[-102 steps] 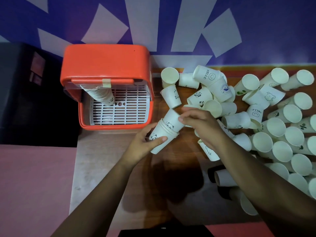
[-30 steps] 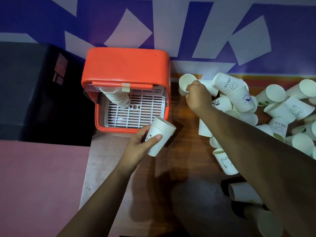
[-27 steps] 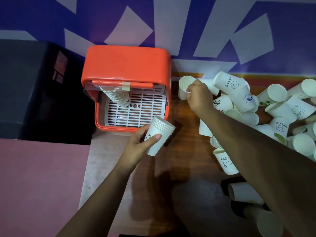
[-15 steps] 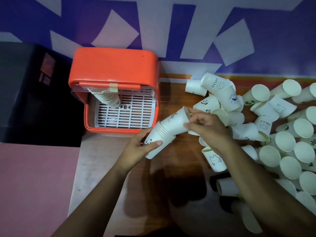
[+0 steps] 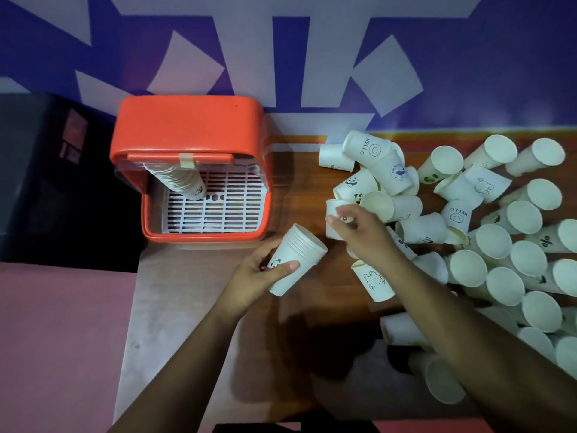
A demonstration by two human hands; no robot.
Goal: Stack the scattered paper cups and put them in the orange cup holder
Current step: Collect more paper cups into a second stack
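left hand (image 5: 254,276) wrapped round a tilted cup stack (image 5: 296,257) over the table (image 5: 304,185); just beyond, right hand (image 5: 365,234) pinching a loose cup (image 5: 331,208) at the edge of the scattered cups (image 5: 495,245); farther back left, orange cup holder (image 5: 187,129), open, another stack (image 5: 182,180) leaning inside.

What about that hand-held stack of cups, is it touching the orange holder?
Apart. The head view shows a strip of table between the stack of cups, gripped by the left hand, and the orange holder.
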